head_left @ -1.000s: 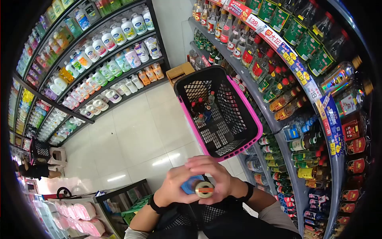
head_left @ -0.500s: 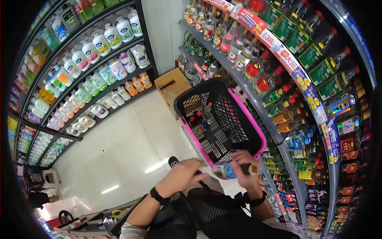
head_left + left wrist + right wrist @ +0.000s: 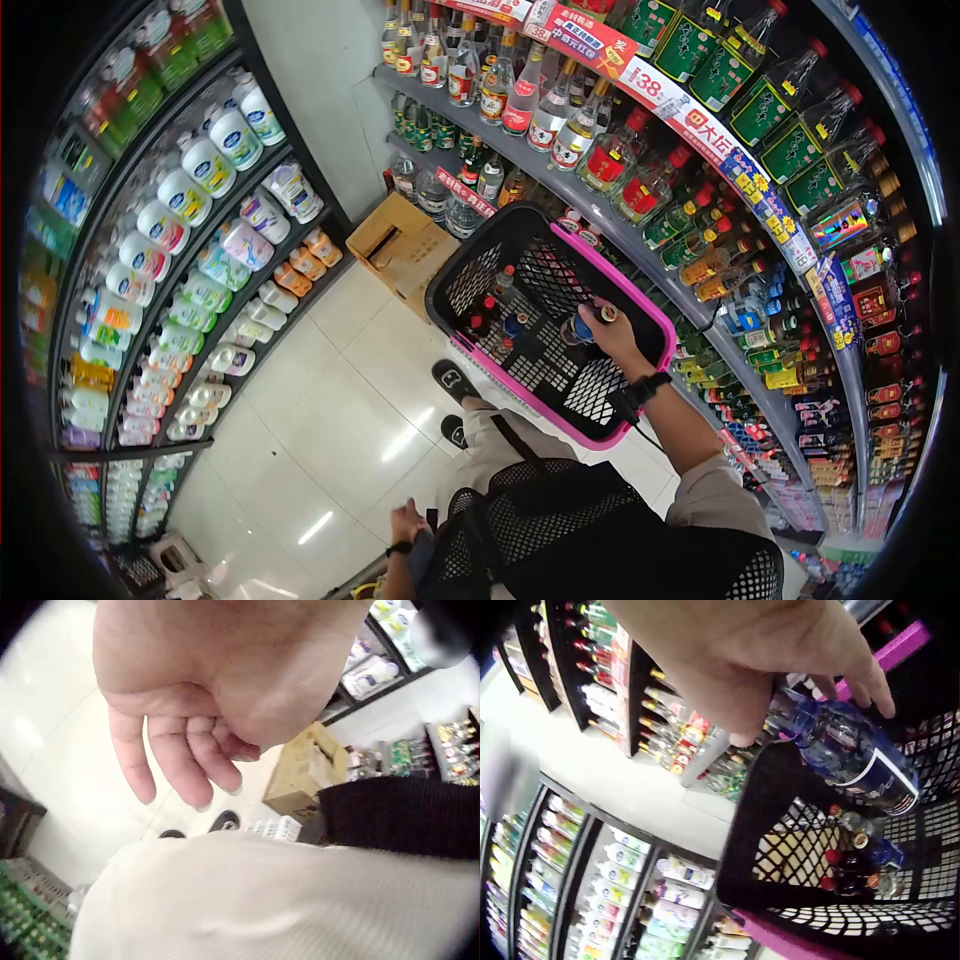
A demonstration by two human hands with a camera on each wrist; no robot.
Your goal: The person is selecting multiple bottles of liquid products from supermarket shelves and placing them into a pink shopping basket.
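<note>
My right hand (image 3: 612,335) reaches down into a black mesh shopping basket with a pink rim (image 3: 615,274). It grips a blue glass bottle (image 3: 859,754) by the neck, and in the right wrist view the bottle hangs tilted above the basket's floor. Several smaller bottles are grouped at the basket's far end: a clear one (image 3: 853,820), a blue one (image 3: 887,853) and dark ones with red caps (image 3: 847,883). My left hand (image 3: 195,750) hangs low beside my leg, its fingers loosely curled around nothing.
A cardboard box (image 3: 410,255) stands beyond the basket. On the right, curved shelves hold rows of liquor bottles (image 3: 575,130). Shelves of white pump bottles (image 3: 185,195) line the left side. Pale floor tiles (image 3: 330,420) run between them, and my dark shoe (image 3: 455,382) is near the basket.
Both hands were together around the bottle near my body. The left hand let go and dropped to my side, while the right hand carried the bottle forward into the basket.
</note>
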